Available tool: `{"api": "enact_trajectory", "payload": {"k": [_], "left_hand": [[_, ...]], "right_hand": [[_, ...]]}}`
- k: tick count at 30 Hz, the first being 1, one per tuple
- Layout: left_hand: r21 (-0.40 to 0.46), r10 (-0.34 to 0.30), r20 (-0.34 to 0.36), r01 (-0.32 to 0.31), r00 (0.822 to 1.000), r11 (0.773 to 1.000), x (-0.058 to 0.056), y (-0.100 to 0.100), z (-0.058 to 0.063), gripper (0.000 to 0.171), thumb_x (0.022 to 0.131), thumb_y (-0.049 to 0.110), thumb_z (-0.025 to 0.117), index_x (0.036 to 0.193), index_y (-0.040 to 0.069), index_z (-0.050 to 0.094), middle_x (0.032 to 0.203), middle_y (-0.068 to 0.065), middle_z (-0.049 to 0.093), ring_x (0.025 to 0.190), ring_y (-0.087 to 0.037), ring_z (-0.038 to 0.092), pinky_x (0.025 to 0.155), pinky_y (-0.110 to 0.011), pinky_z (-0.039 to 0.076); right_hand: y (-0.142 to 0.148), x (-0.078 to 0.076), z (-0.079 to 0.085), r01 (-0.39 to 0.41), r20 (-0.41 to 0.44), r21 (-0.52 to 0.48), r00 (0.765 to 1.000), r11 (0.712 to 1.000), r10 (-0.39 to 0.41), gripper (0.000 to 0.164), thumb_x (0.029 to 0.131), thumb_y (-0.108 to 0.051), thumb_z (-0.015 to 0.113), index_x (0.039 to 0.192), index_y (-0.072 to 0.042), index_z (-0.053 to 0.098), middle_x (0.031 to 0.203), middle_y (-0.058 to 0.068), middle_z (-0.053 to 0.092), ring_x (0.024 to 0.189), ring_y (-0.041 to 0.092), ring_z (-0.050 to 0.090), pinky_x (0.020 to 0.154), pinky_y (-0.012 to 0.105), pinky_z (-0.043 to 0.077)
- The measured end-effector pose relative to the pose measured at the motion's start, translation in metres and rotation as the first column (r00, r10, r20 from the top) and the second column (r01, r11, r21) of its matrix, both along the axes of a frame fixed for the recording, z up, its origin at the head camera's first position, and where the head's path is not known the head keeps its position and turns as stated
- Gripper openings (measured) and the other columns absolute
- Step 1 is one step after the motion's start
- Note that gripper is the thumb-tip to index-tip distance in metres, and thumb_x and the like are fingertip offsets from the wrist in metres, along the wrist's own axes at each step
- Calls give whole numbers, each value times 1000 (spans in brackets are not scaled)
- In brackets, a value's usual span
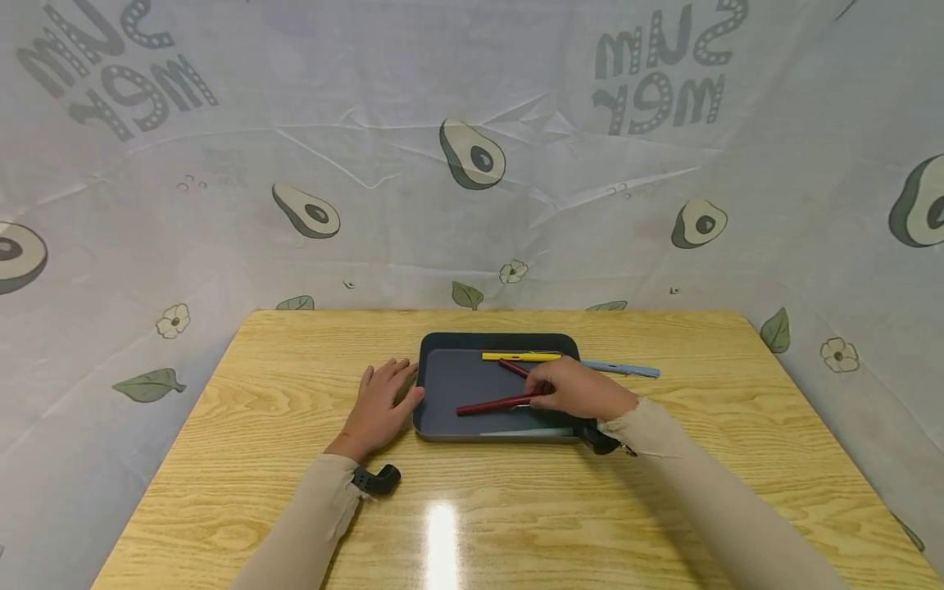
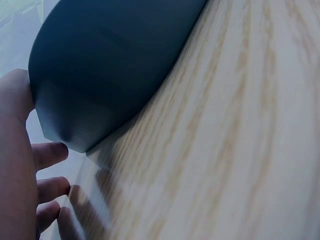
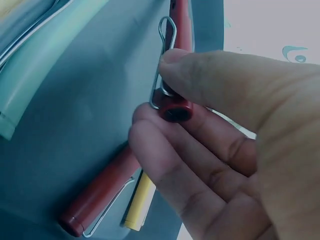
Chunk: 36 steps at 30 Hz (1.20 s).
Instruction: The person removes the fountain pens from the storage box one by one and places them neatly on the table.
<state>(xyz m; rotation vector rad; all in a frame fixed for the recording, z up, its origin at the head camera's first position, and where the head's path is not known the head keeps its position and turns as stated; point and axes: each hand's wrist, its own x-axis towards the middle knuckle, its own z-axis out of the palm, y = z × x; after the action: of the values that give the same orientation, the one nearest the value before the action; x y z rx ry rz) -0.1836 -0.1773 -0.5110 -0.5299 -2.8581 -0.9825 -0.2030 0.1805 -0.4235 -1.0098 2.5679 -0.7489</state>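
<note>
A dark grey tray point(image 1: 460, 381) lies on the table. My right hand point(image 1: 578, 389) is over its right part and pinches a red pen point(image 1: 490, 405) between thumb and fingers, near the end with the wire clip point(image 3: 161, 60). Beneath those fingers a second red pen point(image 3: 102, 192) lies in the tray, beside a yellow pen point(image 1: 516, 356). Along the tray's near side is a pale teal pen point(image 1: 527, 432). At the tray's left side my left hand point(image 1: 379, 410) rests with extended fingers, its thumb point(image 2: 17, 95) against the outer wall.
A light blue pen point(image 1: 623, 369) extends to the right from the tray's back right corner; whether it touches the rim cannot be told. The wooden table point(image 1: 295, 360) ends at a hanging cloth point(image 1: 391, 246) with avocado prints. Each wrist wears a dark strap point(image 1: 374, 479).
</note>
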Motion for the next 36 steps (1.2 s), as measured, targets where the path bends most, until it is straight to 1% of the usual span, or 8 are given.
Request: {"api": "enact_trajectory", "payload": {"k": [6,11,20,33,36], "left_hand": [[6,-28,11,28,1000,1000,8,-7,3,61,108,49,49,157,12,47,162,-17,40,155,-38,26,126,-61,1],[10,-28,8,27,1000,1000,9,-7,4,61,108,48,49,157,13,47,162,-17,40,155,-38,26,126,-61,1],[4,-31,6,31,1000,1000,8,-7,1,61,108,49,48,157,13,46,162,-17,40,155,-38,26,126,-60,2],[13,-32,-2,32,999,999,9,-7,1,61,108,50,49,157,14,46,162,-17,40,155,-38,27,126,-61,2],[12,-31,-3,32,999,999,9,-7,0,61,108,50,49,157,14,46,162,-16,40,155,-38,26,126,-61,2]], "right_hand": [[-11,17,4,31,-45,-20,998,999,-32,6,95,-9,76,100,-12,78,91,-9,71,67,3,58,61,25,51],[-14,17,5,48,-48,-33,998,998,-49,7,95,-10,76,101,-11,78,93,-7,73,68,4,59,61,25,51],[-12,18,2,87,-59,-41,994,995,-89,11,96,-11,75,106,-11,79,100,-4,75,81,4,65,68,24,55],[-11,19,3,108,-47,-55,993,993,-111,11,96,-11,75,107,-10,79,98,-6,73,79,4,64,66,25,55],[-11,19,4,114,-39,-54,992,992,-117,12,96,-11,74,108,-9,78,98,-6,74,80,4,65,68,25,55]]}}
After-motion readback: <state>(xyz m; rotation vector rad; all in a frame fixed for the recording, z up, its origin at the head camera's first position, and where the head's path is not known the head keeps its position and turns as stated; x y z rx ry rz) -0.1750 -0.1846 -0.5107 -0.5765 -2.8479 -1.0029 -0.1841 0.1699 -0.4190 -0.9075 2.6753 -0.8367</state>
